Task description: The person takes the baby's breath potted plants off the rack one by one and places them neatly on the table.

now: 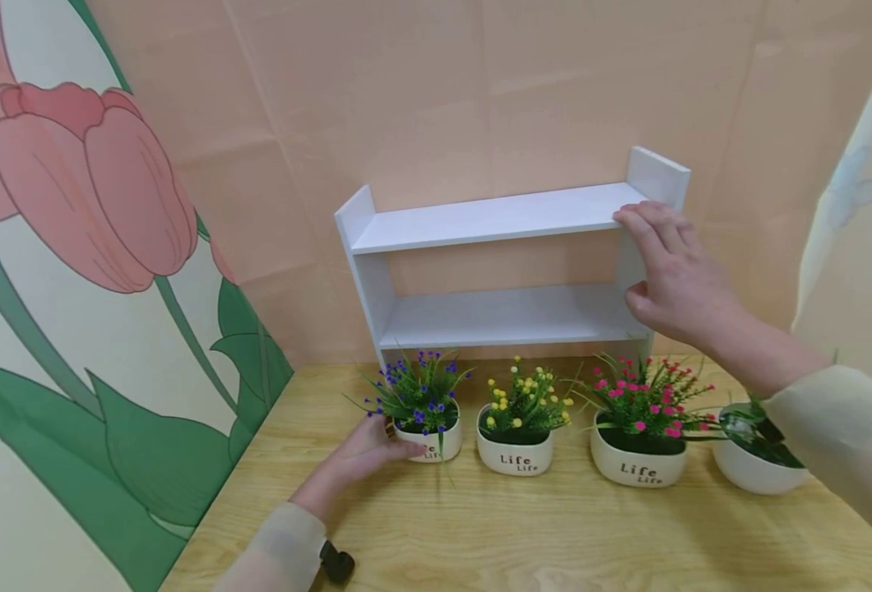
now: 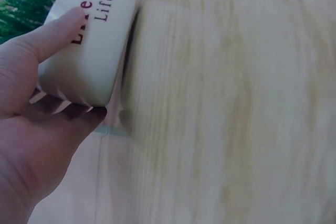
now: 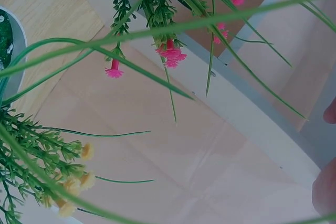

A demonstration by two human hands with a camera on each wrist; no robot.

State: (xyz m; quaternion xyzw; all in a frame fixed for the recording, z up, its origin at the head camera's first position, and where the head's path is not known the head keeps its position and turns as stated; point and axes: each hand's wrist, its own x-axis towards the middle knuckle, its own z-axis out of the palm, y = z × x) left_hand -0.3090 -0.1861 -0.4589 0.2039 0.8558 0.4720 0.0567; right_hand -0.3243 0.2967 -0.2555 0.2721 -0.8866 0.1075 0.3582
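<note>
At the left end of a row of plants, my left hand [image 1: 365, 450] holds a white oval pot of purple flowers [image 1: 447, 444]. The left wrist view shows the thumb pressed on the pot's "Life" lettering and the fingers against its end. My right hand [image 1: 673, 267] grips the right end of a white two-tier shelf [image 1: 495, 219], fingers over the upper board's edge and thumb lower down. Only bits of that hand's fingers [image 3: 321, 192] enter the right wrist view. The shelf stands behind the pots, against the wall, and both its boards are bare.
Right of the purple flowers stand a yellow-flowered pot [image 1: 517, 456], a pink-flowered pot [image 1: 637, 464] and a round white pot [image 1: 758, 469] with broad green leaves, partly behind my right sleeve. Everything is on a wood-grain table [image 1: 495, 534]. A tulip-printed panel [image 1: 95, 189] borders the left.
</note>
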